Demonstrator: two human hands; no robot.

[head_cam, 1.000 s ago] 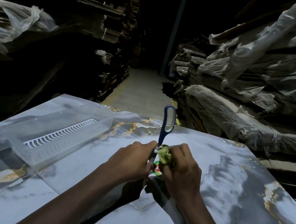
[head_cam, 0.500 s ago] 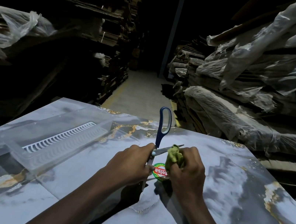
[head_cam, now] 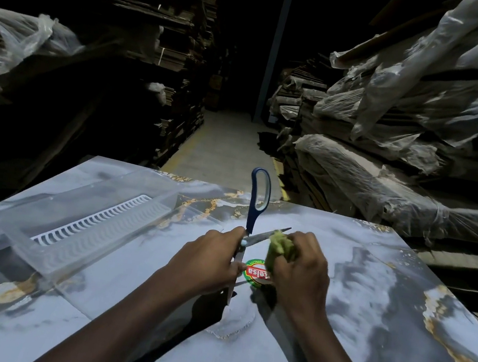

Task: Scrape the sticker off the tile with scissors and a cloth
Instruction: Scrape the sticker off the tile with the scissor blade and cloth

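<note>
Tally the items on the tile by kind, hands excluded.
scissors: 1
cloth: 1
sticker: 1
clear plastic tray: 1
Total: 4

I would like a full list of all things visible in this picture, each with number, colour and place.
tile: one, grey-white with gold veins, under the hands
sticker: one, red-green-white, on the tile between hands
scissors: one pair, blue handle, blades open, left hand
cloth: one, yellow-green, right hand
clear tray: one, white insert, on the tile, left
wrapped stacks: several, pale, right of aisle
left hand: grips the scissors
right hand: grips the cloth
</note>
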